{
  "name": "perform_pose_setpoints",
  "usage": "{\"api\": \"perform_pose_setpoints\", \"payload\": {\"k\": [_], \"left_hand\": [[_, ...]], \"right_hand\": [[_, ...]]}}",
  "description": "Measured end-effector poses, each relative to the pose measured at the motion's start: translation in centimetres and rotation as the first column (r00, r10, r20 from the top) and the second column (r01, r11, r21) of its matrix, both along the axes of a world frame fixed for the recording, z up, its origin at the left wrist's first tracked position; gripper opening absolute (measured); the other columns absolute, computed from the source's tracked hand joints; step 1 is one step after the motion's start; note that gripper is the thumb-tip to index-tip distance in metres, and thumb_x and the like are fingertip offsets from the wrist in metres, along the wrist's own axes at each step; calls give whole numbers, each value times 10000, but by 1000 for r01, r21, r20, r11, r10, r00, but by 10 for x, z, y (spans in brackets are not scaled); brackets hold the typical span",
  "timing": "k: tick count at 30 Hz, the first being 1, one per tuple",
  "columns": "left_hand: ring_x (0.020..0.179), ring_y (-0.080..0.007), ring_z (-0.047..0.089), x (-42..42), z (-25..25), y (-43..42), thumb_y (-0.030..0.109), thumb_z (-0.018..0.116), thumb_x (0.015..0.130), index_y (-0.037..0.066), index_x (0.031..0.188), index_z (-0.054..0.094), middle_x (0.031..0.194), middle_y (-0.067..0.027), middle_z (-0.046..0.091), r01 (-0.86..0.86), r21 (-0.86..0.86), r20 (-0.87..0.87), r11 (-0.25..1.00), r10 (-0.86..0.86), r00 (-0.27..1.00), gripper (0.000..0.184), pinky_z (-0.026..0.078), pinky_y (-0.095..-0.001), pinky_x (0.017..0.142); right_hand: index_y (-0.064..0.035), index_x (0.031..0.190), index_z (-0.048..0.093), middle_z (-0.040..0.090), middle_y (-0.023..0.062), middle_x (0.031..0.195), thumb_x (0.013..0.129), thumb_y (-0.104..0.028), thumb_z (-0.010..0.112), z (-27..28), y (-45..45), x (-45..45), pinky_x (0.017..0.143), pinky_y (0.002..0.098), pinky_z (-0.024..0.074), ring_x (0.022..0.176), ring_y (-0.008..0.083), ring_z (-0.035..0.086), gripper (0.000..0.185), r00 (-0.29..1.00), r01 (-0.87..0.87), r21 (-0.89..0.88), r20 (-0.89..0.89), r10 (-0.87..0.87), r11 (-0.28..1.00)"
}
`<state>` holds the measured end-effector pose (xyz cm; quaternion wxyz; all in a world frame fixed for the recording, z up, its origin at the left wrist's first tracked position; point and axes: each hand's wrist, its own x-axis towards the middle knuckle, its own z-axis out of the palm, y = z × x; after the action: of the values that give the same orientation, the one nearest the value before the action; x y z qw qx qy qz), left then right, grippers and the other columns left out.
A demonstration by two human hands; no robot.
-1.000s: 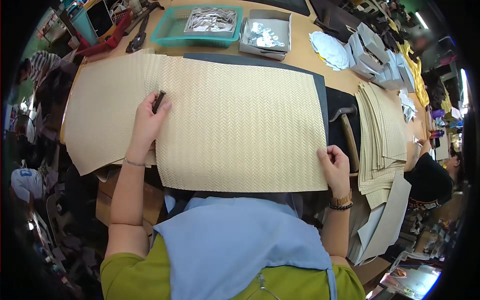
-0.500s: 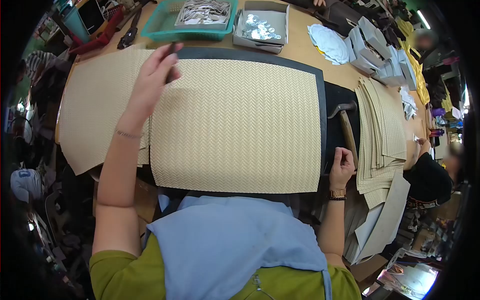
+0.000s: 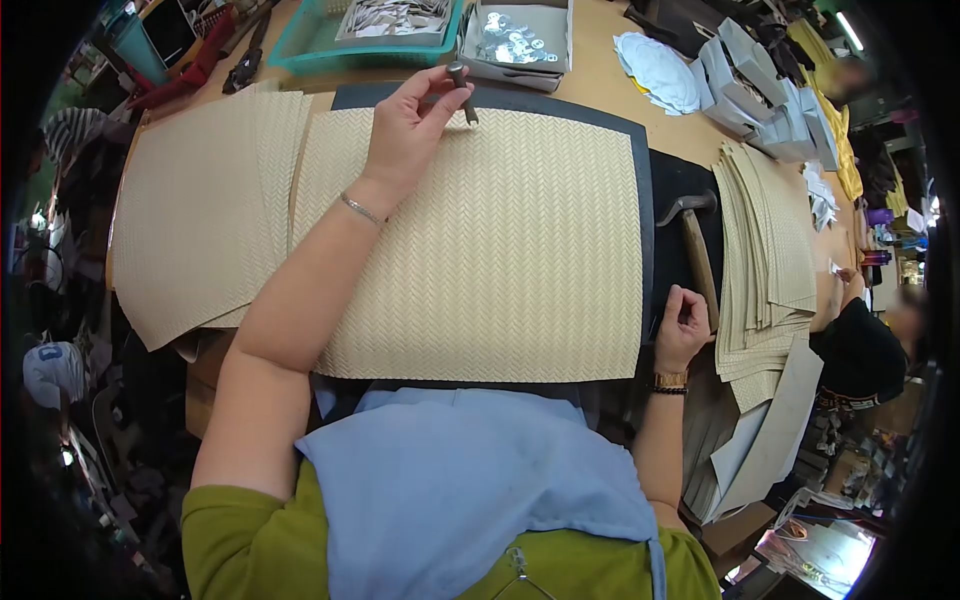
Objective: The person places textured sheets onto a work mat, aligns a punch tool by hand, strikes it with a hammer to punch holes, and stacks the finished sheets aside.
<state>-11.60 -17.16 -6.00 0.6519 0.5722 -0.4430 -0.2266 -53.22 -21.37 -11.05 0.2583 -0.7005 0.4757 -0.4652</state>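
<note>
A cream herringbone-textured sheet (image 3: pixel 480 250) lies on a dark board (image 3: pixel 645 200) in front of me. Over its top edge, my left hand (image 3: pixel 415 125) pinches a short dark metal punch (image 3: pixel 462 92), whose lower end is near the sheet. My right hand (image 3: pixel 682 328) rests beside the sheet's lower right corner with its fingers curled and thumb close to them; nothing shows in it. A hammer (image 3: pixel 697 250) with a wooden handle lies just above that hand, on a black surface.
Cream sheets (image 3: pixel 200 210) are piled on the left, more (image 3: pixel 765 240) on the right. A teal basket (image 3: pixel 285 45) and a box of metal pieces (image 3: pixel 515 72) stand at the back. White boxes (image 3: pixel 745 75) are back right; a co-worker's dark sleeve (image 3: pixel 858 345) shows at right.
My left hand has moved right with the punch, from the sheet's left side to its top edge. My right hand has left the sheet's edge and moved slightly right.
</note>
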Motion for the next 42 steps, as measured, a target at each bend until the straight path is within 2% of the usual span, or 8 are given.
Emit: {"api": "perform_pose_setpoints", "payload": {"k": [27,30,33,36,37,40,41,42], "left_hand": [[935,-87,618,-6,2,0,96,619,899,44,1168,611,1011,-40,676,46,25,122,999,-48,991,274,497,-227,816],[922,-91,625,-7,0,-1,92,620,897,40,1159,616,997,-41,679,63,-1,144,998,-62,988,268,505,-231,800],[905,-93,632,-9,3,-2,92,623,895,35,1149,621,979,-44,684,31,18,178,999,-34,983,260,511,-233,788],[892,-95,638,-11,6,-1,93,626,893,28,1138,623,971,-49,687,25,32,186,999,-31,982,254,512,-232,785],[889,-96,639,-11,7,0,93,627,892,25,1135,623,970,-51,688,33,31,184,999,-38,982,253,512,-231,785],[866,-93,638,-11,3,-1,90,630,890,13,1120,622,961,-49,686,34,-7,202,999,-32,979,243,510,-234,769],[845,-92,635,-11,2,-2,82,631,887,3,1112,620,947,-46,684,22,-5,229,1000,-21,973,239,509,-240,756],[827,-111,644,-11,3,-2,82,639,878,-7,1101,617,938,-68,685,13,-12,229,1000,-10,973,241,515,-248,743]], "right_hand": [[-3,829,591,521,-29,732,892,-56,630,2,0,7,534,172,350,627,26,442,91,999,-32,-63,19,33,997],[-13,836,607,553,7,744,856,-67,670,9,3,9,594,228,408,659,89,504,85,1000,-13,7,-8,13,1000],[-38,935,613,591,70,798,827,-156,698,34,-4,10,697,328,450,743,214,567,180,873,-163,-397,-484,-55,903],[-73,1067,590,613,123,882,822,-277,681,57,-14,10,792,430,444,858,328,575,332,693,50,-409,-643,-327,911],[-68,1150,546,618,133,926,876,-343,612,49,-24,-2,774,437,462,858,325,592,394,603,37,-472,-692,-397,881],[-44,1121,563,619,168,923,902,-343,578,50,-43,-23,769,444,476,846,344,598,371,579,115,-171,-789,-206,978],[-18,1069,572,616,145,858,911,-358,582,52,-48,-24,717,395,485,784,294,607,375,585,63,-224,-781,-218,973],[-14,1053,575,614,125,841,905,-358,596,62,-53,-16,698,368,480,764,255,600,375,704,107,-32,-703,-99,994]]}}
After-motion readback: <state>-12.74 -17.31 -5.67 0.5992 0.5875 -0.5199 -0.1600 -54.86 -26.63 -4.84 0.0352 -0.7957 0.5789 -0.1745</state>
